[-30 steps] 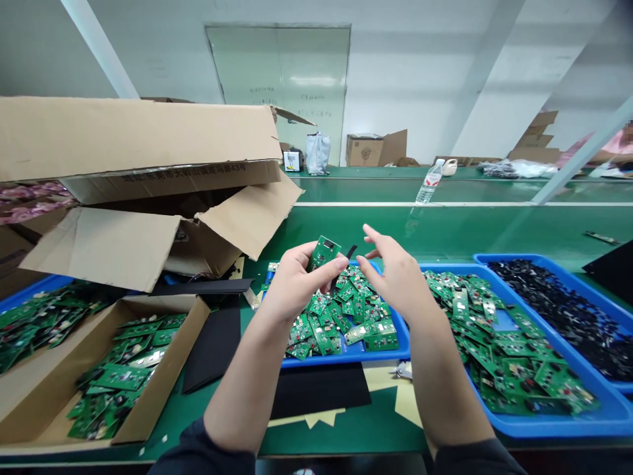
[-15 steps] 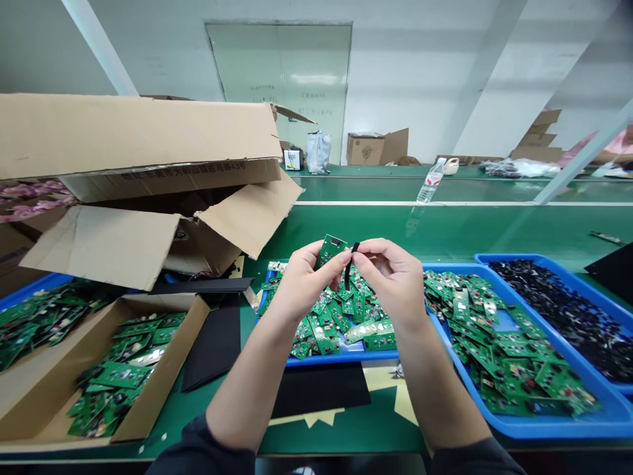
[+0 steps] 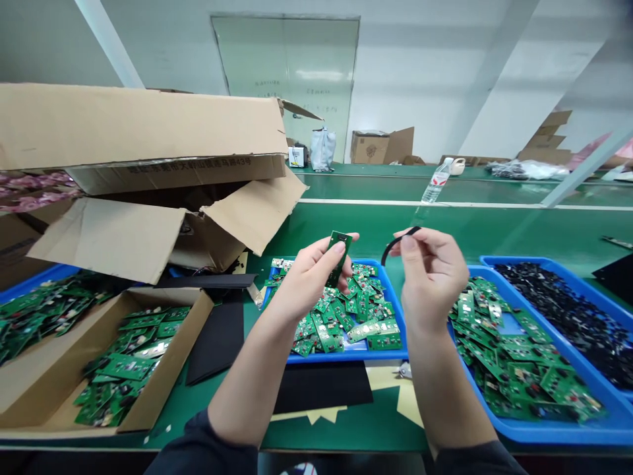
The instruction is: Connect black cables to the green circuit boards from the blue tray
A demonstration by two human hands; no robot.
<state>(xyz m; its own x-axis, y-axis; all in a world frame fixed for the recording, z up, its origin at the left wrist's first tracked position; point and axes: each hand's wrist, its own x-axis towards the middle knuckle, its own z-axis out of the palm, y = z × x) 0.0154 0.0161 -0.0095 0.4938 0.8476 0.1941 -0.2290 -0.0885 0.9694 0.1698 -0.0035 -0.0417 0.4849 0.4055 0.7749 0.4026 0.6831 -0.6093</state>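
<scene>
My left hand [image 3: 316, 270] is closed on a small green circuit board [image 3: 339, 258], its thumb pressed on the face. To the right, my right hand [image 3: 435, 274] pinches a narrow black strip [image 3: 393, 244] between thumb and fingers; the strip curves down to the left. The strip and the board are apart. Both hands are raised over the front of a blue tray [image 3: 346, 357] filled with loose green circuit boards [image 3: 363, 307].
Another blue tray [image 3: 558, 432] of boards lies right, beside a blue tray [image 3: 494, 259] of small black parts. A cardboard box [image 3: 163, 356] with boards stands left, below large open cartons [image 3: 148, 125]. Black sheets [image 3: 324, 388] lie in front. A water bottle [image 3: 437, 181] stands behind.
My right hand has moved right, away from my left hand, taking the black strip along. My left hand keeps the board, which now stands more upright.
</scene>
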